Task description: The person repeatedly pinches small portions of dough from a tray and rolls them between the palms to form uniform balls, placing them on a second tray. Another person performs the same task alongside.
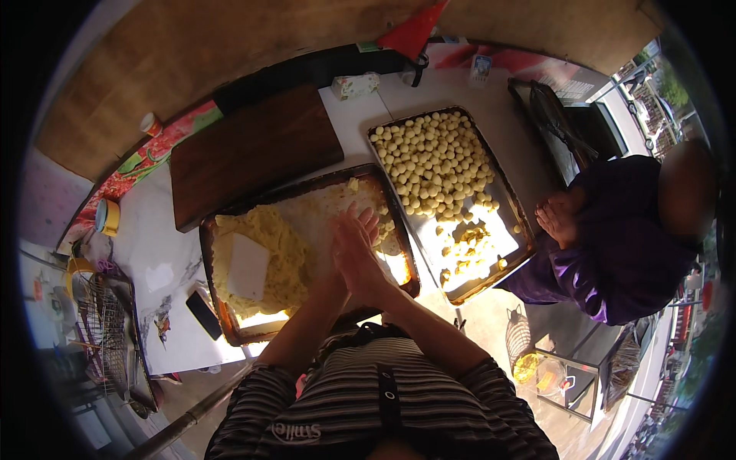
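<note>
Pressed palm to palm, my left hand and my right hand meet above a metal baking tray. Whatever may lie between the palms is hidden. On the tray's left side spreads a mass of yellow dough, with a white flat scraper lying on it. A few small dough pieces sit at the tray's right side, just beyond my hands. To the right, a second metal tray holds many round dough balls, with smaller, sunlit pieces near its front.
At right a person in purple holds their hands together beside the second tray. A dark wooden board lies behind the dough tray. A phone is at its left, wire racks farther left. A tissue box stands at the back.
</note>
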Motion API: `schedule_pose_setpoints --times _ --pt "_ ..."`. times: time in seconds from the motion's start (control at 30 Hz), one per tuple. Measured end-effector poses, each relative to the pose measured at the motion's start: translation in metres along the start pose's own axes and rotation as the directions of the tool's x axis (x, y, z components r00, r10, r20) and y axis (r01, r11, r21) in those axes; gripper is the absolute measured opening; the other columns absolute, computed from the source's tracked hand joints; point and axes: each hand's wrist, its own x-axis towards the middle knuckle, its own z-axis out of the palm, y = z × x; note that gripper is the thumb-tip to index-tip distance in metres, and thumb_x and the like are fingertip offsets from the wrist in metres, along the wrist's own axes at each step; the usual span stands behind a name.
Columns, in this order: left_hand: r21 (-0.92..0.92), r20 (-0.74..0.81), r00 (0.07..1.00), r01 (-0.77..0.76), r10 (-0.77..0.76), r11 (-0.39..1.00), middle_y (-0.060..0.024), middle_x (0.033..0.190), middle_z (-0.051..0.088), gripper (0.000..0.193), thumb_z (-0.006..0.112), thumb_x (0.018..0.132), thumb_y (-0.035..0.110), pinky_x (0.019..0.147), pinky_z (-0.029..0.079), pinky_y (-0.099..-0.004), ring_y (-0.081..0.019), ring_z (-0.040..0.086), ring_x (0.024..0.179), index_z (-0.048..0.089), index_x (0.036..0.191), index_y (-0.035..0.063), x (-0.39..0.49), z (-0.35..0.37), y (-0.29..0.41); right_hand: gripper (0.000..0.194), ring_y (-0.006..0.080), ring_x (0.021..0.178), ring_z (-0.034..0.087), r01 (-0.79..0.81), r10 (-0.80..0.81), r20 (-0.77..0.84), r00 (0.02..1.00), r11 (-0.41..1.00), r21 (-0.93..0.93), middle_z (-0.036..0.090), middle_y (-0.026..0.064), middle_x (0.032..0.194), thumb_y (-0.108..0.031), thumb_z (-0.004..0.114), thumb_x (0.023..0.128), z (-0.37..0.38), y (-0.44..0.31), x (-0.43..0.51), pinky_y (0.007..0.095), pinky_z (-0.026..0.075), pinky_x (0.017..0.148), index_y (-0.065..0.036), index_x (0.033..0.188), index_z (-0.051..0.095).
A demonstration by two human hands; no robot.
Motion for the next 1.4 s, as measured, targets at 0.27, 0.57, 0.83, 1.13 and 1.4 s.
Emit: schedule_pose_setpoints --times 0.27,0.57,0.83,1.13,1.4 --pt "0.117 -0.009 0.995 -0.096 0.097 0.988 -0.0036 0.134 0.045 0.041 0.034 0.099 0.031 0.104 0.031 -0.0294 -0.0129 0.043 0.121 0.041 0.131 0.0066 -0.003 0.001 0.005 0.051 0.0347 0.134 0.030 0.116 -0.089 0.120 0.989 0.965 -0.237 0.030 0.0237 0.143 -0.028 0.033 0.098 -0.002 -0.013 0.003 0.0359 0.025 0.110 0.000 0.140 0.029" --pt "0.181 -0.039 0.999 0.042 -0.036 0.983 -0.0086 0.140 0.039 0.047 0.031 0.099 0.035 0.105 0.030 -0.0315 -0.0194 0.036 0.129 0.036 0.135 0.0058 0.005 -0.007 -0.001 0.049 0.0369 0.135 0.025 -0.066 0.064 -0.033 0.997 0.997 -0.043 0.029 0.0234 0.144 -0.020 0.036 0.096 -0.002 -0.018 0.000 0.0387 0.023 0.110 0.005 0.137 0.030" --pt "0.081 0.003 0.999 -0.036 0.036 0.996 -0.0098 0.140 0.039 0.042 0.035 0.099 0.028 0.107 0.029 -0.0339 -0.0191 0.039 0.128 0.037 0.136 0.0069 0.010 0.001 -0.003 0.050 0.0364 0.136 0.022 0.035 -0.041 -0.028 0.999 0.983 -0.181 0.024 0.0246 0.146 -0.024 0.035 0.097 -0.004 0.003 -0.002 0.0406 0.021 0.111 0.004 0.138 0.031" --pt "0.178 0.263 0.959 0.062 -0.108 0.982 -0.0097 0.144 0.033 0.051 0.031 0.099 0.040 0.107 0.027 -0.0337 -0.0197 0.036 0.127 0.030 0.139 0.0076 0.013 -0.010 -0.003 0.049 0.0365 0.135 0.025 0.151 -0.136 0.072 0.988 0.945 -0.290 0.025 0.0239 0.146 -0.022 0.037 0.097 -0.006 -0.006 0.005 0.0389 0.022 0.111 0.004 0.137 0.031" --pt "0.113 0.124 0.990 -0.081 0.067 0.990 -0.0004 0.136 0.043 0.052 0.031 0.099 0.039 0.106 0.028 -0.0314 -0.0150 0.037 0.127 0.030 0.141 0.0083 0.016 0.002 -0.008 0.054 0.0394 0.138 0.015 0.159 -0.146 0.085 0.986 0.972 -0.171 0.017 0.0275 0.147 -0.020 0.035 0.095 -0.015 -0.034 0.006 0.0436 0.016 0.112 0.006 0.140 0.023"
